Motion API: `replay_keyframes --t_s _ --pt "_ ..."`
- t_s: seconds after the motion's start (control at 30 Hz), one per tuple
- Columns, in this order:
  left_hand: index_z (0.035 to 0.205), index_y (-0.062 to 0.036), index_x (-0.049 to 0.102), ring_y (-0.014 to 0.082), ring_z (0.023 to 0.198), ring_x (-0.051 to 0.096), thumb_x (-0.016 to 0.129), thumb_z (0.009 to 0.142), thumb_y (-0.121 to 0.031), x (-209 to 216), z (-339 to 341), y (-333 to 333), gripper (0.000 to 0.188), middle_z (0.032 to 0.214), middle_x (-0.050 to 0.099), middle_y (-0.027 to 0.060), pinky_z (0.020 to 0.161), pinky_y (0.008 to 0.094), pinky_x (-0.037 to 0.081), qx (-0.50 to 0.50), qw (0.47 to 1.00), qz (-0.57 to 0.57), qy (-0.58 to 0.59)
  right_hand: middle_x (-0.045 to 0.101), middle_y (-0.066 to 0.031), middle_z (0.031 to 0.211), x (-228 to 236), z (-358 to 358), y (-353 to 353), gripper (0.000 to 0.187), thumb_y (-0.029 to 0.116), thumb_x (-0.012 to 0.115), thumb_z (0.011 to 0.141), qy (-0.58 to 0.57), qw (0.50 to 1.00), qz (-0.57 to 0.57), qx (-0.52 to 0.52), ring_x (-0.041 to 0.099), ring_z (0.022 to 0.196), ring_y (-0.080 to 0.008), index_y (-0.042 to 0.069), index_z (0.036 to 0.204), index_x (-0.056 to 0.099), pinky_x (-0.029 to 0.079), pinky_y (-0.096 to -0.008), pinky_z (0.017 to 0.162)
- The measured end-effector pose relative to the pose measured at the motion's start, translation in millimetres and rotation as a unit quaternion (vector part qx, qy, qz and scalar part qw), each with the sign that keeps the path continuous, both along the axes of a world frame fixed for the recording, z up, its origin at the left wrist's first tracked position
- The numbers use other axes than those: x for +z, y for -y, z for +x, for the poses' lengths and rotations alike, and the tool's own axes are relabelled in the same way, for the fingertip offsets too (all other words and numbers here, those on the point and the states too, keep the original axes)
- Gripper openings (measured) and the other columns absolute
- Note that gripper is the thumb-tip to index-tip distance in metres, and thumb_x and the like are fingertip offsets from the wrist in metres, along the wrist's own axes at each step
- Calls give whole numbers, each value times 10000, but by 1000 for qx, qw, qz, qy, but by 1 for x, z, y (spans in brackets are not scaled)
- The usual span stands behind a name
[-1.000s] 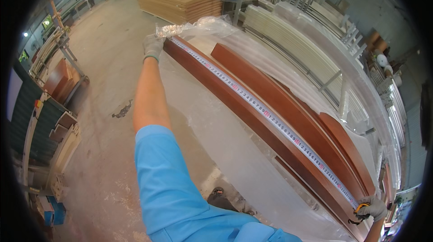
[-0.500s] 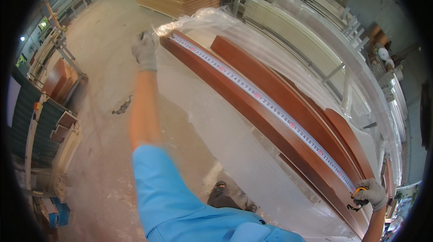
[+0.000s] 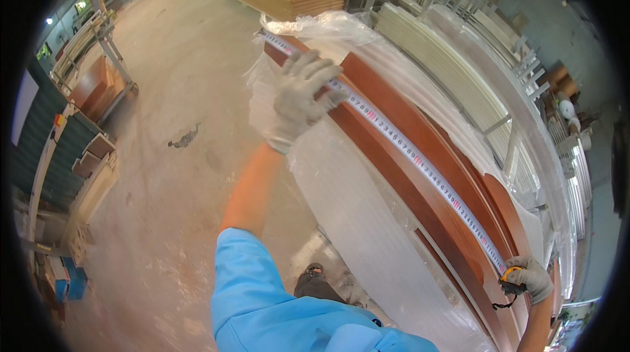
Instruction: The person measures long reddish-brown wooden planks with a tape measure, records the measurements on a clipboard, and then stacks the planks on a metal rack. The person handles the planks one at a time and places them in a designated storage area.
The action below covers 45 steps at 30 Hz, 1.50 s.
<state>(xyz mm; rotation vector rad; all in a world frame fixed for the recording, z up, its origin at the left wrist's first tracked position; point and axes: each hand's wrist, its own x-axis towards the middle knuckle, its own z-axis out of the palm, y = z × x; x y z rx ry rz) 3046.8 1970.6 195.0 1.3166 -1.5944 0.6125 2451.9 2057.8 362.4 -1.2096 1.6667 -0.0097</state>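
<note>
One tape blade point(image 3: 396, 136) runs lengthwise along the brown board point(image 3: 382, 160) from the case point(image 3: 513, 286) clasped by the right hand point(image 3: 531, 278) past the left hand point(image 3: 302, 99), whose splayed fingers point(image 3: 322, 71), nearer the tip, reach over it; whether touching, I can't tell.

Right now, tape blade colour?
The tape blade is whitish with black and red markings; head view.

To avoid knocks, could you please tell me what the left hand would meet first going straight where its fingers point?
The left hand would probably meet the tape measure's blade, perhaps already touching it; the second brown board lies beyond. Depth is unclear.
</note>
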Motion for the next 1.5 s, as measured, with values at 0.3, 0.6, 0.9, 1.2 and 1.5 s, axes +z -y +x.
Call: replay_keyframes --t_s 0.3,0.6,0.9,1.2,1.5 --pt "1127 -137 733 262 1220 594 745 834 -449 -4 -26 24 428 1154 714 35 1152 550 323 -73 991 116 -2 709 -172 759 9 -18 6 338 112 769 694 39 999 -19 -7 690 586 -217 -88 951 679 544 -304 518" --pt "1118 -192 733 208 1120 619 785 767 -462 6 -50 9 446 1042 703 -5 1122 573 341 -79 989 112 51 694 -169 726 30 -38 -1 425 143 773 644 10 997 -66 -27 678 543 -235 -102 977 677 556 -313 488" --pt "1162 -246 691 226 1140 613 715 855 -427 17 -92 -1 357 1052 681 4 1097 580 377 16 983 152 100 663 -161 669 46 -71 -12 429 181 754 621 -28 989 -139 -32 633 467 -225 -89 938 650 523 -316 426" --pt "1145 -259 699 227 1155 596 695 890 -321 15 -83 15 263 1062 664 3 1028 508 434 -25 964 252 77 640 -113 652 46 -33 -10 367 193 725 681 -53 984 -169 -2 585 448 -160 -57 941 657 432 -264 390" --pt "1070 -208 732 271 1087 603 716 878 -215 29 -46 19 193 1035 678 -9 920 410 522 -34 961 274 8 616 -86 618 35 33 18 348 207 719 726 -42 981 -179 60 523 421 -109 -50 955 666 365 -227 386"
